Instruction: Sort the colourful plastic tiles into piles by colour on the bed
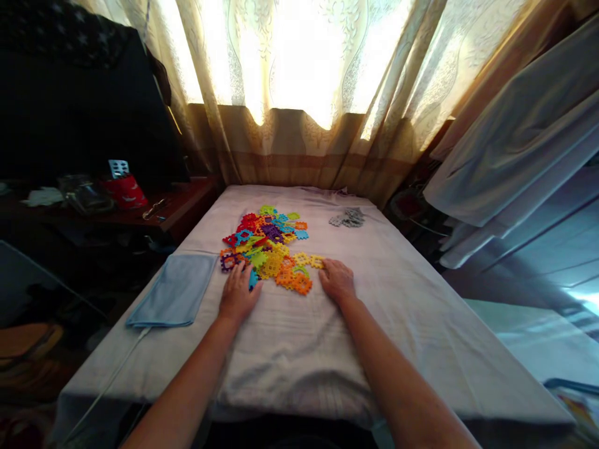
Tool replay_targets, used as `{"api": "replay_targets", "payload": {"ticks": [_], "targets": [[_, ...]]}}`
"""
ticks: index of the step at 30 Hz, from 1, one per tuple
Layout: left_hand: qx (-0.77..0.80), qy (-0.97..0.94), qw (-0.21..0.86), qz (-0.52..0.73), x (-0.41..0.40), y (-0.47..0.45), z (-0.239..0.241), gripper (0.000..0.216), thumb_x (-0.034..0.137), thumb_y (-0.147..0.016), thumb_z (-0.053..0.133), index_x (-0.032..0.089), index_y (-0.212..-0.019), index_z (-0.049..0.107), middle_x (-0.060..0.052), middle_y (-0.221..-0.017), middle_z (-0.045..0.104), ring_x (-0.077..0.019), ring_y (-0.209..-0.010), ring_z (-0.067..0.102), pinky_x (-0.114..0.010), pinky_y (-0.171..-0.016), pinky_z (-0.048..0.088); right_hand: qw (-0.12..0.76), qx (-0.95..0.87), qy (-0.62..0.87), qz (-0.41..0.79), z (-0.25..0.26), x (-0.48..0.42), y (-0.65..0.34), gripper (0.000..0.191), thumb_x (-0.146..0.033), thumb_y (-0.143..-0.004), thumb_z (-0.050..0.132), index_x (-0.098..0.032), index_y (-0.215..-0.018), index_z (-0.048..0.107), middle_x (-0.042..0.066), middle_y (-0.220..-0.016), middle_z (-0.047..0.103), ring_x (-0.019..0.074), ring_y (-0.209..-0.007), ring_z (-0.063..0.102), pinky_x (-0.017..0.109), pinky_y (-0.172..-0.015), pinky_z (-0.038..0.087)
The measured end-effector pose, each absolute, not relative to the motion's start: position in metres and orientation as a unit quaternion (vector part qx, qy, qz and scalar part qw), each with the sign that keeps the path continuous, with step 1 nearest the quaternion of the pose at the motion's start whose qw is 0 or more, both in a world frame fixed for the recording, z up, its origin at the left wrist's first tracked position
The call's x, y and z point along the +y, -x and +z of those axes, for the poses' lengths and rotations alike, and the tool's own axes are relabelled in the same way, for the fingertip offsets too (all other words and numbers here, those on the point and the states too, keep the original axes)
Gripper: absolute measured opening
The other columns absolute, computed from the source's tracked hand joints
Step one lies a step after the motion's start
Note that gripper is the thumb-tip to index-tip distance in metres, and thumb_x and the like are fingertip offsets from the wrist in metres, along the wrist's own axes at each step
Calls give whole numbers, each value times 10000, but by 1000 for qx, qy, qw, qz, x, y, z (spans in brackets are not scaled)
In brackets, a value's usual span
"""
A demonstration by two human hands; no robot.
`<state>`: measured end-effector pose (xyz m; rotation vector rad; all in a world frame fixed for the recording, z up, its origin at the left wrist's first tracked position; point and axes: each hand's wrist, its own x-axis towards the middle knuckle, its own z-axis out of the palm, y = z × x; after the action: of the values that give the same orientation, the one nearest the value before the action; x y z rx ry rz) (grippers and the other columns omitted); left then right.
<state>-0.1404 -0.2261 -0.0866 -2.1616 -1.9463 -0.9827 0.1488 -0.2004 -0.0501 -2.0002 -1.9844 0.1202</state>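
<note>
A pile of colourful plastic interlocking gear-edged pieces [271,252] lies on the cloth-covered table in front of me. My left hand [239,293] rests at the near left edge of the pile, fingers spread, beside a blue piece [253,279] and a purple piece [228,262]. On the right, my right hand [337,279] lies on the cloth with its fingers stretched out. Its fingertips are at a yellow piece [317,261]; whether they touch it I cannot tell. Orange pieces [302,284] lie between the two hands.
Grey gear-edged pieces [349,217] lie at the far right. A folded blue cloth [174,292] with a white cable [110,380] lies on the left. A dark desk [182,209] adjoins the table's left side; curtains [290,146] hang behind, pale fabric [510,125] on the right.
</note>
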Motion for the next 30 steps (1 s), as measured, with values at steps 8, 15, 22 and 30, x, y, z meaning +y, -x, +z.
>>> {"api": "replay_targets", "payload": {"ticks": [8,15,22,30], "targets": [[-546,801,67,-237,-241,113,-67,568,452,-841,607,242,-1366,545,-149,-1517,429,-351,-1428,343,-611,-1182,182,228,-689,683,84,-53,-211,-121,402,-309,-911,526,-206,-1288,621,100,-1285,658,226,-1220,562,367,-1067,348],[-460,872,17,-166,-239,62,-58,444,486,-888,555,391,-1321,583,-56,-1555,399,-326,-1457,295,-625,-1175,147,302,-665,677,92,-68,-206,-132,347,-191,-884,494,-189,-1157,707,78,-1176,718,191,-1085,638,305,-997,434],[-553,801,62,-219,-233,63,-57,387,355,-880,560,290,-1250,654,-102,-1515,453,-336,-1427,349,-609,-1177,192,287,-670,678,90,-64,-210,-131,301,-212,-886,517,-203,-1082,746,66,-1112,742,196,-1045,653,304,-974,451],[-496,804,88,-314,-243,103,-63,258,230,-872,505,240,-995,732,-90,-1444,527,-289,-1376,429,-527,-1147,333,258,-675,687,79,-56,-214,-126,344,-189,-893,487,-175,-1156,710,80,-1188,712,206,-1093,630,309,-995,431]]}}
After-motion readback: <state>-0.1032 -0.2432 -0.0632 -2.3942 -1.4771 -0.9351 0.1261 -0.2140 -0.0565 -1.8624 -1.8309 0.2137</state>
